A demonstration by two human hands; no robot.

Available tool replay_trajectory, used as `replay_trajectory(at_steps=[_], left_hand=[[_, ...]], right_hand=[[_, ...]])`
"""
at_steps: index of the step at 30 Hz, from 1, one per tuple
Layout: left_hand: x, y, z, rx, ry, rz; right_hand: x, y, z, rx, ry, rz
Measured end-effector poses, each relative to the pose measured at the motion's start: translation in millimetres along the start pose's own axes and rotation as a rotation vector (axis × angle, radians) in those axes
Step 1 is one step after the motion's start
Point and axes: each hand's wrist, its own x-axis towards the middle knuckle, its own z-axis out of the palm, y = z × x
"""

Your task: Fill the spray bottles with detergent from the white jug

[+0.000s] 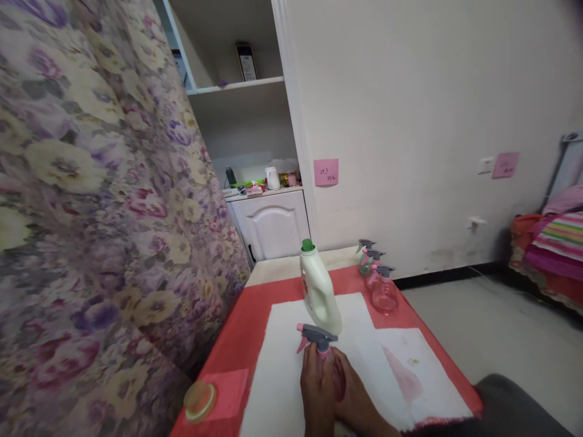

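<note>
Floral fabric, a hanging curtain (91, 200), fills the left side. Near its lower edge, a round yellow-green cap (200, 402) lies on the near left part of the red tablecloth (232, 328), well apart from the hands. Rightward, a white cloth (273, 364) covers the middle, and the pale green jug (322, 292) stands upright on it, just beyond the hands; no lid covers its green spout (307, 245), so closing it looks undone.

Nearer, the task's thing, a pink spray bottle with a grey head (319, 334), is upright above the white cloth, its nozzle facing left. The left hand (315, 385) is closed around its neck and near left side; the right hand (354, 388) wraps the right side, fingers curled. The head sits over the pink collar, so fitting it seems largely done; whether it is tight I cannot tell.

Farther right, three more spray bottles (385, 295) stand in a row along the table's far right edge, heads on, apparently finished. Nearer, a stained white cloth (432, 364) lies flat.
</note>
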Motion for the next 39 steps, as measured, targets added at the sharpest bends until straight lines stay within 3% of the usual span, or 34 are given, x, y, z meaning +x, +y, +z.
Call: replay_trajectory(at_steps=[6, 13, 16, 23, 28, 36, 39], left_hand=[[5.4, 2.3, -5.6, -0.098, -0.075, -0.06], [0.7, 0.4, 6.7, -0.099, 0.101, -0.092], [1.4, 5.6, 9.1, -0.097, 0.102, -0.073], [17.4, 24.7, -7.4, -0.097, 0.044, -0.048], [25.1, 23.3, -16.3, -0.11, 0.048, -0.068], [23.2, 12.3, -12.3, -0.211, 0.161, -0.157], [22.1, 14.8, -11.5, -0.288, 0.136, -0.172]], right_hand=[[0.9, -1.3, -1.9, -0.032, -0.011, -0.001], [-1.2, -1.0, -1.6, -0.079, 0.029, 0.007], [-0.2, -4.0, -2.5, -0.082, 0.056, 0.001], [3.0, -7.7, -9.2, 0.141, -0.009, 0.017], [0.2, -11.4, -12.6, 0.212, -0.082, 0.085], [-2.4, -7.4, -5.8, 0.029, 0.019, 0.018], [-4.0, -1.8, -4.8, -0.025, 0.051, 0.05]])
